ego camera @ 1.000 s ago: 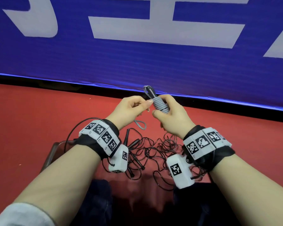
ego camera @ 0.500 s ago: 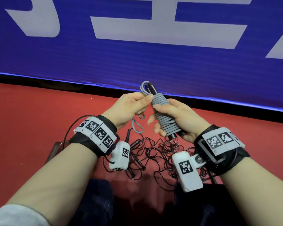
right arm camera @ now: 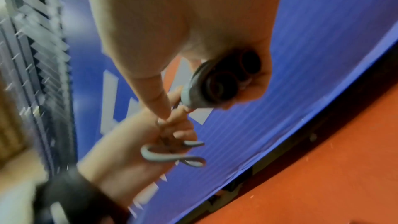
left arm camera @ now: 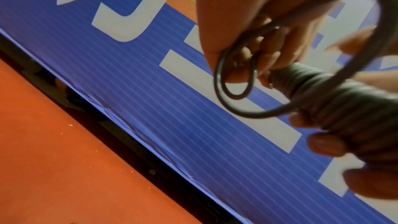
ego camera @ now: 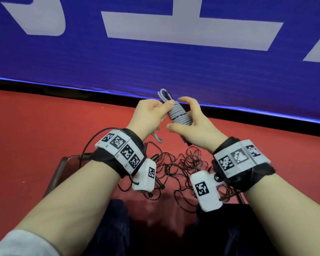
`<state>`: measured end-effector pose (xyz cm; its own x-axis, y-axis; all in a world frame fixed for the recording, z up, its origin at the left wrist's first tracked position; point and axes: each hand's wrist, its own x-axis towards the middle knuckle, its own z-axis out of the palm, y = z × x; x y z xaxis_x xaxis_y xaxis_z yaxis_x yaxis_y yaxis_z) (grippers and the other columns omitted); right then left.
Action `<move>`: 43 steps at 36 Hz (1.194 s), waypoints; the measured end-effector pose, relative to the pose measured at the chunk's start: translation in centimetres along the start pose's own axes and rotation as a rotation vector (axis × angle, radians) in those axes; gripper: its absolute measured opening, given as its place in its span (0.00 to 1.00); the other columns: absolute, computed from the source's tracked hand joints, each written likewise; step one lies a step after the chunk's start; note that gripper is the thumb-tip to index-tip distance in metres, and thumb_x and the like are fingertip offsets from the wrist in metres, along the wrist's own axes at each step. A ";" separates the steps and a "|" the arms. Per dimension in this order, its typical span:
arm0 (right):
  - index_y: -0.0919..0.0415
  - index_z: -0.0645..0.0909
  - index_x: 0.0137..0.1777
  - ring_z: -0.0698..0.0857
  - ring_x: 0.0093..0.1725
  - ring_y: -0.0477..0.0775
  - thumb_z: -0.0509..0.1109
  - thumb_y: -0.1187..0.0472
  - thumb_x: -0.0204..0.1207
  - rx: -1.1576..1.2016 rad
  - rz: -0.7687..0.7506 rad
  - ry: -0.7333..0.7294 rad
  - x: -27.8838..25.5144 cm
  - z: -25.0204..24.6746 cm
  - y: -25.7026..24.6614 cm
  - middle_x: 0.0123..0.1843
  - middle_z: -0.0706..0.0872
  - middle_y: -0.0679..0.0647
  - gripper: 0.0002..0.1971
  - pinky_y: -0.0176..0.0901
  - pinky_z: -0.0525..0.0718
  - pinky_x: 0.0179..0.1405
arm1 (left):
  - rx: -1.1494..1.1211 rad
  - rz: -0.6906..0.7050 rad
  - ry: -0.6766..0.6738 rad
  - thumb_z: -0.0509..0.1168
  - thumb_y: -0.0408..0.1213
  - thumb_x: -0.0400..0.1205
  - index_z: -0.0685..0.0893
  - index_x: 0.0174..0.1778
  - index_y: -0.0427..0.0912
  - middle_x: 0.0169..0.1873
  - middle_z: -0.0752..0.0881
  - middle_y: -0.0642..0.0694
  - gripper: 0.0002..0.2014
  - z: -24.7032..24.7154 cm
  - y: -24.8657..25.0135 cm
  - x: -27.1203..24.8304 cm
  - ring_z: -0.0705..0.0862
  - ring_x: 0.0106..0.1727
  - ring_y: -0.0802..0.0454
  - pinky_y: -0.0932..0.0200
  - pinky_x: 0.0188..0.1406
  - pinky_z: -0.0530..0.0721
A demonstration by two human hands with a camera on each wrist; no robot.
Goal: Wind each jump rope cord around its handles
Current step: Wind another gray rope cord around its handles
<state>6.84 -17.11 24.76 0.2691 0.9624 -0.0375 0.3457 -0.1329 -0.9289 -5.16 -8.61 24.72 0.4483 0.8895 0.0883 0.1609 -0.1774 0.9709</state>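
A grey jump rope (ego camera: pixel 179 115) has its cord coiled tightly round the two black handles, held up in front of the blue wall. My right hand (ego camera: pixel 190 122) grips the wound bundle (left arm camera: pixel 349 113) from the right; the handle ends (right arm camera: pixel 228 81) show under its palm. My left hand (ego camera: pixel 151 113) pinches the loose end of the grey cord (left arm camera: pixel 234 77) against the top of the coil, and a short loop (ego camera: pixel 156 138) hangs below it. A black jump rope (ego camera: pixel 175 167) lies loose and tangled below my wrists.
A blue banner wall (ego camera: pixel 155 58) with white lettering stands close behind the hands. Red floor (ego camera: pixel 35 130) spreads to both sides. The frame of a low stand (ego camera: pixel 57 172) shows at the left under my forearm. My dark trouser legs (ego camera: pixel 118 228) fill the bottom.
My right hand has turned the wound bundle and regripped it, with fingers now over the top. The left hand still pinches the cord end, and both hands sit slightly higher.
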 end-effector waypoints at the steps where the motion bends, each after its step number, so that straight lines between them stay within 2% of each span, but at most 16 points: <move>1: 0.46 0.62 0.77 0.80 0.36 0.49 0.78 0.54 0.70 -0.150 -0.060 0.046 0.0 0.2 0.3 0.46 0.80 0.49 0.38 0.42 0.80 0.36 | -0.014 -0.013 0.019 0.68 0.42 0.82 0.72 0.21 0.41 0.14 0.70 0.52 0.23 0.2 -0.1 0.0 0.66 0.18 0.54 0.61 0.23 0.71; 3: 0.43 0.60 0.78 0.81 0.46 0.52 0.77 0.44 0.68 -0.451 -0.134 0.128 -0.1 0.8 0.8 0.55 0.78 0.51 0.41 0.47 0.80 0.46 | -0.044 -0.041 0.060 0.69 0.40 0.81 0.72 0.20 0.40 0.13 0.70 0.52 0.23 0.8 -0.1 -0.3 0.66 0.17 0.55 0.62 0.22 0.69; 6: 0.45 0.60 0.78 0.84 0.50 0.60 0.68 0.40 0.77 -0.726 -0.148 0.208 0.1 1.7 1.2 0.57 0.77 0.52 0.33 0.48 0.75 0.42 | -0.051 -0.084 0.115 0.70 0.39 0.79 0.73 0.19 0.40 0.11 0.71 0.53 0.23 1.6 -0.3 -0.8 0.67 0.15 0.56 0.62 0.22 0.69; 11: 0.42 0.57 0.80 0.84 0.52 0.66 0.59 0.41 0.82 -0.744 -0.119 0.188 0.3 2.5 1.8 0.58 0.81 0.55 0.28 0.51 0.76 0.44 | -0.029 -0.119 0.160 0.71 0.39 0.78 0.73 0.17 0.39 0.11 0.72 0.50 0.23 1.6 -0.7 -1.0 0.69 0.16 0.53 0.61 0.24 0.70; 16: 0.47 0.67 0.67 0.84 0.42 0.61 0.64 0.44 0.80 -0.546 -0.174 0.209 0.2 1.7 0.6 0.44 0.84 0.50 0.19 0.49 0.78 0.40 | -0.033 -0.046 -0.011 0.68 0.41 0.82 0.75 0.24 0.38 0.14 0.70 0.55 0.21 0.5 0.1 -0.8 0.67 0.20 0.57 0.60 0.29 0.69; 19: 0.47 0.70 0.62 0.83 0.38 0.55 0.67 0.45 0.78 -0.408 -0.139 0.178 0.2 0.8 0.2 0.39 0.84 0.48 0.16 0.47 0.80 0.39 | -0.042 -0.009 -0.217 0.63 0.39 0.85 0.80 0.36 0.24 0.18 0.73 0.52 0.20 -0.9 0.2 -0.6 0.70 0.25 0.56 0.57 0.34 0.72; 20: 0.46 0.71 0.60 0.82 0.35 0.50 0.69 0.48 0.78 -0.347 -0.122 0.169 0.2 0.6 0.2 0.37 0.83 0.46 0.14 0.45 0.79 0.37 | -0.034 -0.004 -0.255 0.61 0.37 0.86 0.80 0.40 0.23 0.20 0.74 0.51 0.17 -1.2 0.1 -0.5 0.71 0.26 0.57 0.60 0.35 0.73; 22: 0.46 0.73 0.55 0.77 0.27 0.42 0.71 0.53 0.76 -0.225 -0.088 0.157 0.3 0.3 0.2 0.34 0.80 0.44 0.12 0.34 0.75 0.29 | -0.007 0.014 -0.280 0.59 0.35 0.87 0.81 0.44 0.25 0.22 0.74 0.50 0.14 -1.5 0.1 -0.5 0.72 0.27 0.58 0.64 0.36 0.72; 24: 0.45 0.75 0.52 0.72 0.21 0.42 0.73 0.56 0.75 -0.104 -0.049 0.155 0.4 0.3 0.2 0.30 0.77 0.44 0.11 0.35 0.73 0.23 | 0.033 0.037 -0.272 0.60 0.38 0.87 0.85 0.49 0.29 0.23 0.74 0.52 0.15 -1.5 0.1 -0.4 0.71 0.29 0.58 0.64 0.38 0.71; 28: 0.48 0.77 0.55 0.70 0.19 0.54 0.73 0.61 0.75 0.123 0.039 0.072 0.5 -0.1 0.0 0.26 0.75 0.51 0.12 0.39 0.69 0.19 | 0.038 0.048 -0.251 0.63 0.41 0.86 0.87 0.38 0.47 0.26 0.72 0.51 0.12 -1.7 0.2 -0.3 0.70 0.30 0.58 0.70 0.34 0.73; 30: 0.53 0.77 0.59 0.70 0.19 0.54 0.74 0.57 0.77 0.204 0.042 0.015 0.3 -0.4 0.0 0.26 0.74 0.53 0.13 0.38 0.68 0.17 | 0.045 0.082 -0.243 0.64 0.40 0.85 0.87 0.38 0.48 0.27 0.73 0.49 0.11 -1.9 0.2 -0.2 0.71 0.30 0.59 0.73 0.30 0.73; 32: 0.53 0.78 0.58 0.70 0.20 0.53 0.74 0.45 0.75 0.270 0.036 -0.021 0.1 -0.5 -0.1 0.25 0.74 0.52 0.17 0.38 0.69 0.19 | 0.049 0.110 -0.228 0.65 0.39 0.84 0.86 0.37 0.47 0.28 0.75 0.48 0.10 -2.0 0.1 -0.3 0.73 0.29 0.61 0.72 0.29 0.75; 35: 0.56 0.77 0.56 0.70 0.21 0.54 0.66 0.32 0.70 0.363 0.063 -0.068 -0.1 -0.2 -0.4 0.27 0.75 0.55 0.28 0.39 0.70 0.20 | 0.032 0.106 -0.189 0.68 0.43 0.82 0.86 0.34 0.48 0.24 0.76 0.53 0.11 -1.9 -0.3 -0.3 0.74 0.29 0.58 0.58 0.31 0.80; 37: 0.58 0.76 0.58 0.71 0.20 0.54 0.63 0.30 0.70 0.425 0.083 -0.082 -0.1 0.0 -0.6 0.29 0.75 0.57 0.32 0.39 0.70 0.20 | 0.000 0.089 -0.132 0.69 0.46 0.80 0.85 0.32 0.49 0.22 0.77 0.54 0.11 -1.6 -0.5 -0.3 0.74 0.29 0.57 0.56 0.35 0.76; 39: 0.59 0.75 0.58 0.70 0.19 0.53 0.60 0.32 0.77 0.497 0.105 -0.094 0.0 0.2 -0.9 0.28 0.74 0.57 0.29 0.39 0.69 0.20 | -0.028 0.078 -0.096 0.69 0.48 0.80 0.83 0.32 0.48 0.22 0.77 0.53 0.12 -1.2 -0.6 -0.2 0.73 0.28 0.56 0.57 0.36 0.71; 43: 0.60 0.75 0.56 0.67 0.18 0.52 0.56 0.35 0.82 0.664 0.154 -0.230 -0.3 0.2 -1.3 0.28 0.70 0.57 0.27 0.38 0.65 0.18 | -0.178 0.044 -0.201 0.65 0.51 0.79 0.77 0.53 0.44 0.20 0.74 0.54 0.15 -0.7 -0.2 -0.1 0.69 0.25 0.59 0.65 0.31 0.68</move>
<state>6.13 -17.13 25.90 0.0496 0.9795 -0.1950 -0.3202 -0.1693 -0.9321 -5.82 -8.35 24.70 0.6202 0.7778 0.1024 -0.0117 -0.1214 0.9925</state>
